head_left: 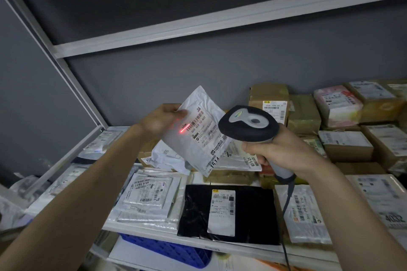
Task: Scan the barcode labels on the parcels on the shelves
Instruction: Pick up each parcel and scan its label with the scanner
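Two hands work above the shelf (141,230) — left hand (161,117) pinches a white parcel (198,132) aloft, its thumb on the face; right hand (272,149) clenches the scanner (248,124), its red line (184,128) apparently just beside the barcode label (203,128).

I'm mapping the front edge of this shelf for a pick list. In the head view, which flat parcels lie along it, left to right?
White mailer with label reading 45 6 5621 → black mailer with a white label → clear-wrapped parcel with a label marked T70 → parcel marked 4032 at the right edge.
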